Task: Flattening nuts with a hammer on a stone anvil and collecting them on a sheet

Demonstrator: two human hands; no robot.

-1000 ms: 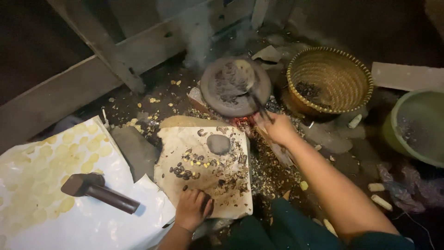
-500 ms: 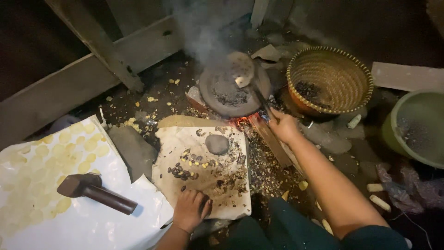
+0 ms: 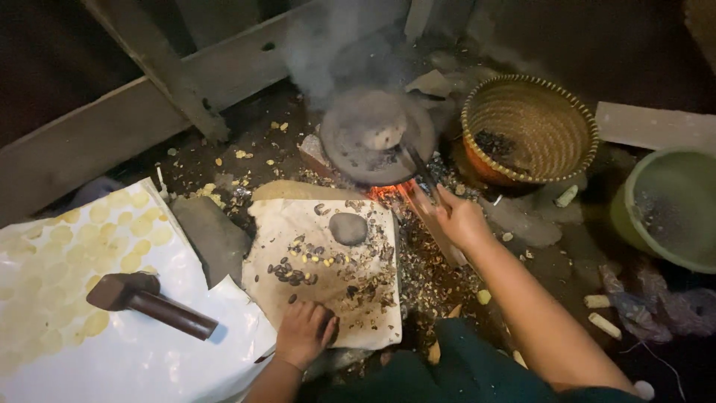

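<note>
Since a second ago, the right hand (image 3: 459, 220) has pulled back a little from the pan (image 3: 377, 134), and the stick (image 3: 419, 170) it grips now reaches only the pan's near rim, above the embers (image 3: 391, 192); the length likely keeps fingers off the heat. Far left of both hands, a mallet (image 3: 149, 302) lies on a spotted sheet (image 3: 89, 246). The left hand (image 3: 304, 332) rests curled, knuckles up, on the paper's (image 3: 328, 280) near edge, among scattered beans (image 3: 294, 272); whether it pinches any, I cannot tell. A round stone (image 3: 348, 228) sits beyond it. Right of the stick stands a basket (image 3: 529, 127).
</note>
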